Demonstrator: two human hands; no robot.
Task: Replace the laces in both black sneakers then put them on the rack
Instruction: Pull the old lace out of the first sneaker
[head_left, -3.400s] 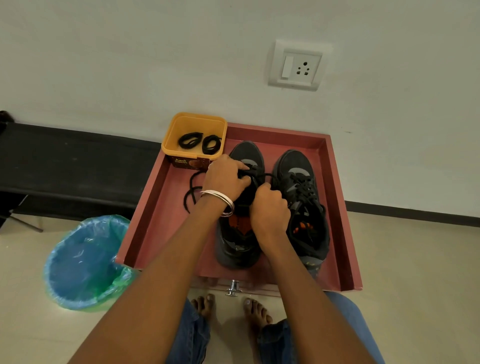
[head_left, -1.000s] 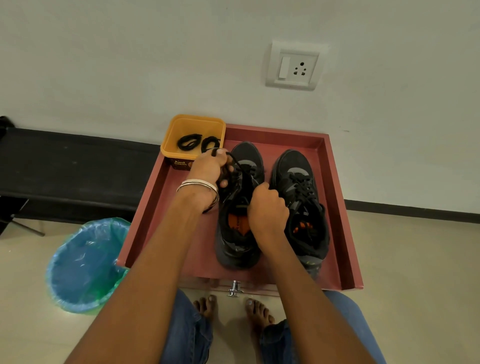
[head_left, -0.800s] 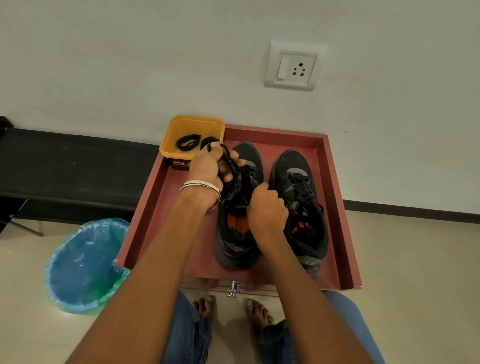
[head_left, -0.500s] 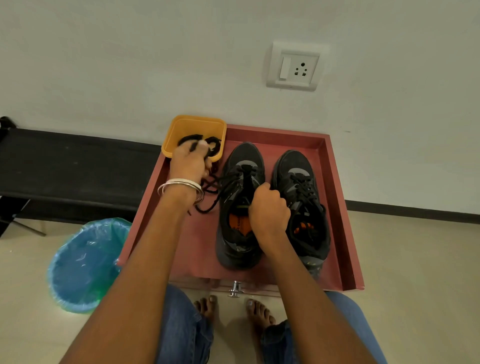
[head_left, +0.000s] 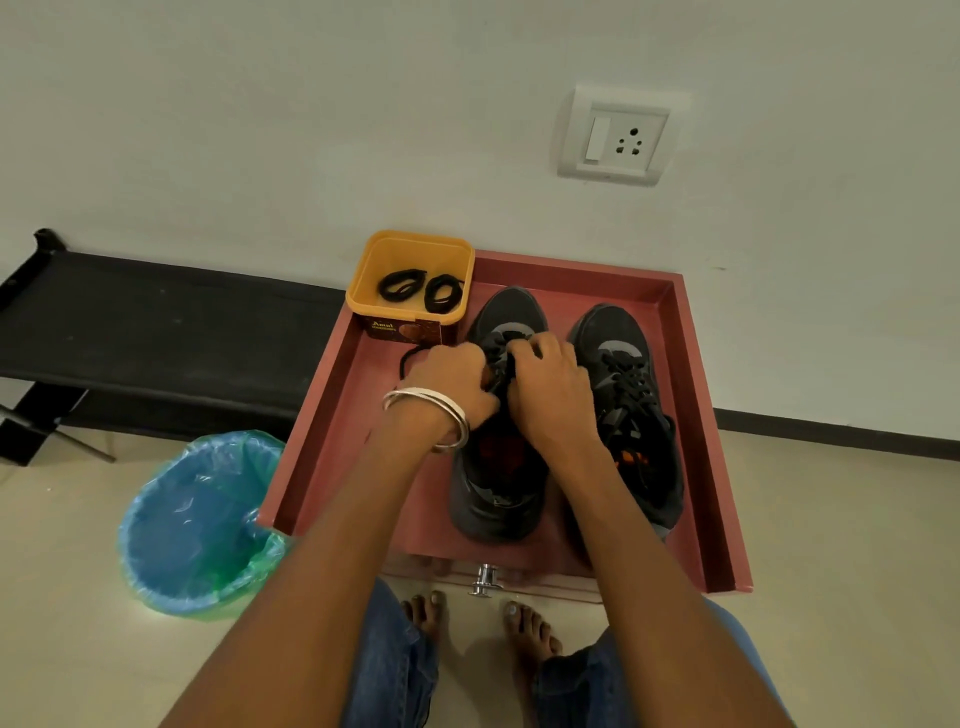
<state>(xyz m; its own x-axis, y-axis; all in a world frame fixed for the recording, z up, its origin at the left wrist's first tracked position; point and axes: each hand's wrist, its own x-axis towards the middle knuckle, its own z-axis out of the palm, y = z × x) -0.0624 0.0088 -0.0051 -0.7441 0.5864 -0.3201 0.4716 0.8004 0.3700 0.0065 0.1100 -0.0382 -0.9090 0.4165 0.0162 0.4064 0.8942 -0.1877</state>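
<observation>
Two black sneakers stand side by side, toes toward the wall, in a red drawer tray (head_left: 332, 415). Both hands work over the lace area of the left sneaker (head_left: 498, 493). My left hand (head_left: 449, 376) grips the black lace (head_left: 408, 358), a loop of which trails onto the tray floor. My right hand (head_left: 550, 389) pinches the lace near the lowest eyelets. The right sneaker (head_left: 628, 395) is fully laced and untouched. A yellow tub (head_left: 410, 249) at the tray's far left corner holds two coiled black laces (head_left: 421, 288).
A blue-lined bin (head_left: 197, 525) stands on the floor left of the tray. A low black rack (head_left: 156, 332) runs along the wall at left. A wall socket (head_left: 615, 137) sits above. My bare feet and jeans are below the tray's front knob (head_left: 483, 579).
My left hand had pulled the lace out leftward toward the yellow tub; it has now come back to the left sneaker. My right hand moved up from the tongue toward the toe-side eyelets.
</observation>
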